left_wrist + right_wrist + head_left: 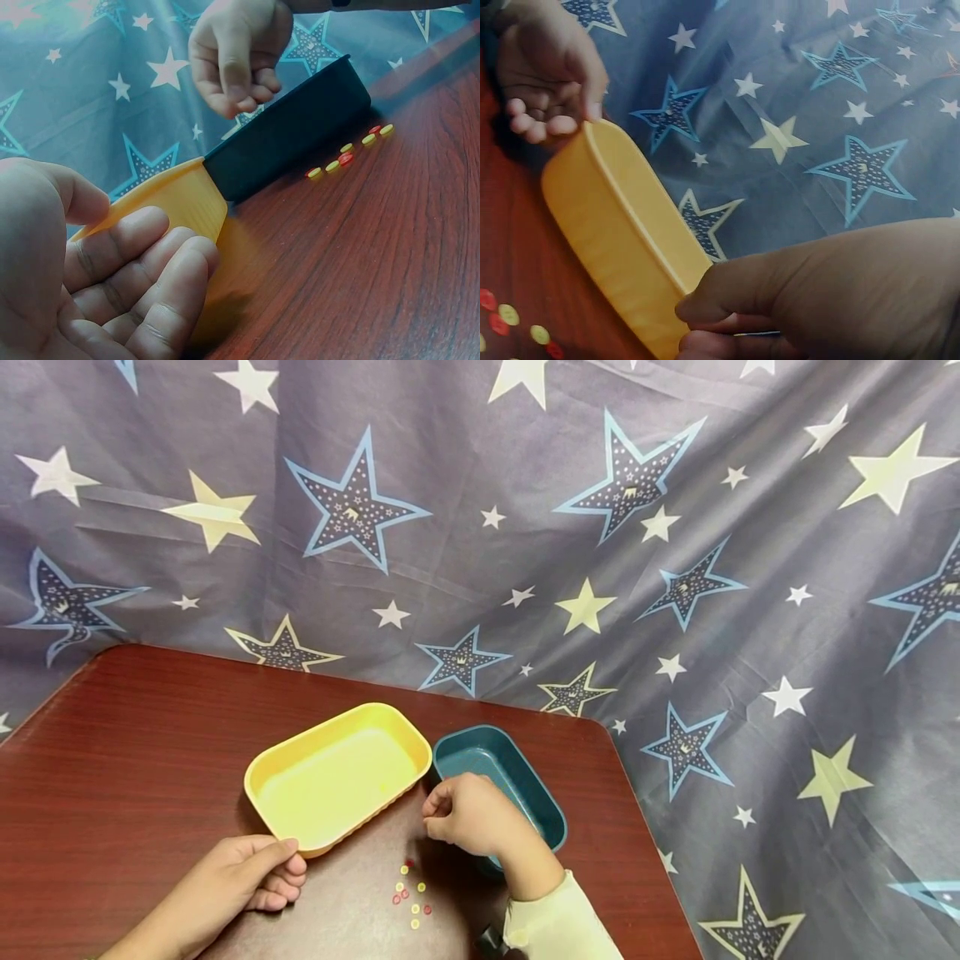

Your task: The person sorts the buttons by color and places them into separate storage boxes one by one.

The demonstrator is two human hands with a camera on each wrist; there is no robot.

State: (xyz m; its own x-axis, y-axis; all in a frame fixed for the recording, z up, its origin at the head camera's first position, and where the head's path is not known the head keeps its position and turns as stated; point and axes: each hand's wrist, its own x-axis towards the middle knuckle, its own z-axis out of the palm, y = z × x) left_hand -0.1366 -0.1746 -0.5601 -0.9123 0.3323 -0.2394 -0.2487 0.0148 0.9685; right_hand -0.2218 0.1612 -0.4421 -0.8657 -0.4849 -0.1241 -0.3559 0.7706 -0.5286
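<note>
My left hand (258, 872) pinches the near left rim of a yellow tray (273, 756) between thumb and fingers. Over the gap between that tray and a dark teal container (536, 785), my right hand (476, 814) hangs with bent fingers, the thumb close to the index finger. No object shows at its fingertips; whether something small is hidden there I cannot tell. Several small yellow buttons (416, 908) and red buttons (427, 910) lie loose on the table below it. A faint small yellow spot, perhaps a button (384, 787), shows inside the yellow tray.
The brown wooden table (135, 760) ends at a curtain (450, 568) printed with stars, behind and to the right. Tray and container stand close together at their corners. A small black object (491, 941) shows beside the right sleeve (558, 922).
</note>
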